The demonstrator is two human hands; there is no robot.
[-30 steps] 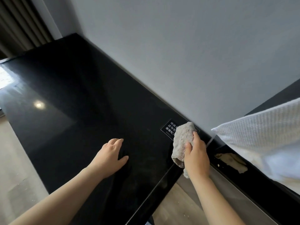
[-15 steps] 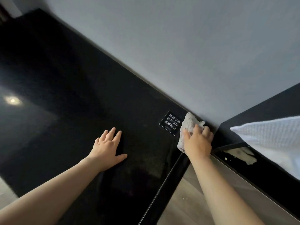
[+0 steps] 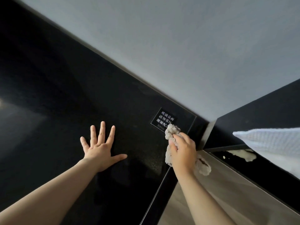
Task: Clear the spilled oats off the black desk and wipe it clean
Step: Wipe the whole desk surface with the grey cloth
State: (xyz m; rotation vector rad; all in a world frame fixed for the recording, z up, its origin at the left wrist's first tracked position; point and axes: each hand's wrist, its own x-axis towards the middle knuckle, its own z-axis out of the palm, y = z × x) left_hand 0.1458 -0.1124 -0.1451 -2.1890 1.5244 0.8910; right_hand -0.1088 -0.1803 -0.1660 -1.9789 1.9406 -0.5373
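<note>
The right hand point(image 3: 182, 151) grips a crumpled grey cloth point(image 3: 172, 132) against the black desk point(image 3: 65, 95), beside its label point(image 3: 163, 119). The left hand point(image 3: 100, 146) lies flat, fingers spread, apart from the cloth.

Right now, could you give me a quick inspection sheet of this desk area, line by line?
Surface: black desk, glossy, faint specks between the hands.
Job's things: grey cloth, bunched, on the desk's right end at the printed label's corner.
Clutter: pale scraps on the lower ledge to the right.
Grips: left hand flat, fingers spread, on the desk; right hand grips the cloth.
Cables: nothing seen.
Surroundings: grey wall, white textured fabric, pale floor.
</note>
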